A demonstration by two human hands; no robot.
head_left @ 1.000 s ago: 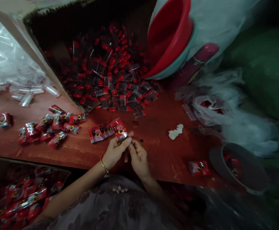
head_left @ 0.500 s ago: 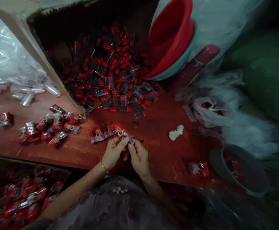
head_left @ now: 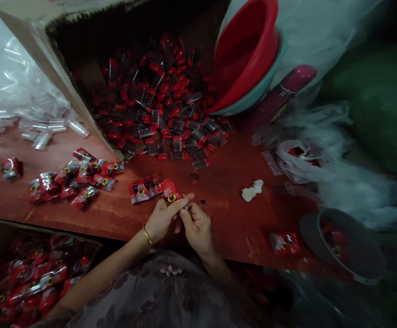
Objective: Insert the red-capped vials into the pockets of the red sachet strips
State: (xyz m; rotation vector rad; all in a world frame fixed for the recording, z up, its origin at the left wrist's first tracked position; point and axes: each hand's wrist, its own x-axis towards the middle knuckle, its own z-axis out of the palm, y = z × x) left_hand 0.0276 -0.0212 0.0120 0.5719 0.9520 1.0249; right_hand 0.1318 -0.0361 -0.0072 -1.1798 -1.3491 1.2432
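Between my two hands is a red printed wrapper (head_left: 170, 190) with yellow and black marks. My left hand (head_left: 160, 218), a gold bangle at its wrist, pinches the wrapper from the left. From the right, the fingers of my right hand (head_left: 197, 225) are closed at its lower end, where a small silvery edge shows; what else they hold is hidden. Just left of my hands, flat red printed wrappers (head_left: 145, 188) lie on the table. Farther left sits a pile of filled red packets (head_left: 84, 173).
A cardboard box (head_left: 78, 100) on its side spills small clear containers with red caps (head_left: 164, 109). Red and teal basins (head_left: 246, 59) lean beside a spray can (head_left: 287, 91). Clear tubes (head_left: 41, 139) lie left, a grey bowl (head_left: 348, 241) right, and a box of packets (head_left: 34, 278) stands below.
The wrapper has turned a little and more of its printed face shows above my left thumb. My fingers have shifted slightly at its lower end. The view has moved slightly.
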